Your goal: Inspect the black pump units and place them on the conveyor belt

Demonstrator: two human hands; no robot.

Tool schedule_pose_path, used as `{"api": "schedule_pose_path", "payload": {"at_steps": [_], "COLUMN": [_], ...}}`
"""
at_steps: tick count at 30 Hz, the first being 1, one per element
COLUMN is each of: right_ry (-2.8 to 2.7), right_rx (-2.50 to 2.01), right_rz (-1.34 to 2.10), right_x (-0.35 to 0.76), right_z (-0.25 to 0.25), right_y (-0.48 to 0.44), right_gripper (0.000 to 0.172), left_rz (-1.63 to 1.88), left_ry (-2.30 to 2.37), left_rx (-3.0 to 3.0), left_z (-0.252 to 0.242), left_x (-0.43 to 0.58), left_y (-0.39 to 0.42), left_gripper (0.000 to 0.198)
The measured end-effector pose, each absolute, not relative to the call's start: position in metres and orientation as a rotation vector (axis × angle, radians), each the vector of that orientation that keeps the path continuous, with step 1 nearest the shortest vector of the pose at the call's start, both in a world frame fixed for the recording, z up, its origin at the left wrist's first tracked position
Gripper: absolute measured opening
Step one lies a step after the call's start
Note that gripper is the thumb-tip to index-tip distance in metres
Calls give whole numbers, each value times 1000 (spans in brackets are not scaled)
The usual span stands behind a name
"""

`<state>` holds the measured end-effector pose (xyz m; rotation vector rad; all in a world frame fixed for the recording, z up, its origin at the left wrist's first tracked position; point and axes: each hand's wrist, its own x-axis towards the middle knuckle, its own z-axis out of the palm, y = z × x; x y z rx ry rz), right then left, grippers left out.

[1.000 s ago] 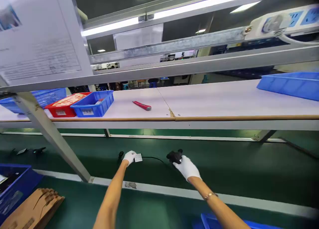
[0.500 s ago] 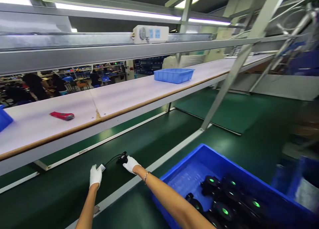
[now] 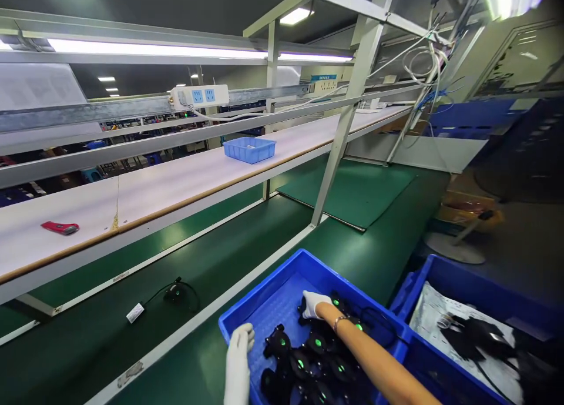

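Note:
In the head view, my right hand (image 3: 316, 305), in a white glove, reaches into a large blue bin (image 3: 264, 302). Its fingers are closed on a black corded device (image 3: 302, 314) at the far side of the pile. Several black devices with glowing green lights (image 3: 300, 364) lie heaped in this bin. At the bin's left wall is my left hand (image 3: 241, 340), also gloved, its fingers curled over the rim. Another black device (image 3: 175, 293) rests on the green surface, its cable leading to a white label (image 3: 135, 313).
A white shelf (image 3: 176, 187) runs above the green surface, carrying a red cutter (image 3: 60, 227) and a small blue tray (image 3: 249, 150). A slanted metal post (image 3: 339, 152) stands beyond the bin. A second blue bin (image 3: 423, 275) at right holds black items on white sheeting.
My hands have left the black device and its label on the green surface and moved right to the large bin. The view has swung to the right.

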<state>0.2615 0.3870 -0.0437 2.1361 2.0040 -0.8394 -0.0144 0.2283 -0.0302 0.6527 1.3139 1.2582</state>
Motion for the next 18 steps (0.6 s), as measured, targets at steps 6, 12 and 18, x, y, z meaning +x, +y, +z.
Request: {"api": "schedule_pose_path", "payload": {"at_steps": [6, 12, 18], "right_ry": [2288, 2484, 2497], "right_rx": [2266, 2662, 2928], "right_rz": [-837, -934, -536], "right_x": [287, 364, 436], "right_z": [-25, 51, 44], "right_y": [369, 288, 151], "right_gripper": [31, 50, 64], "left_rz": [1249, 1156, 998], "left_ry": [1137, 879, 456], "left_rx": [456, 304, 181], "left_z": [-27, 22, 55], "left_x": [92, 221, 324], "left_y": [244, 238, 157], "left_gripper": [48, 62, 80]}}
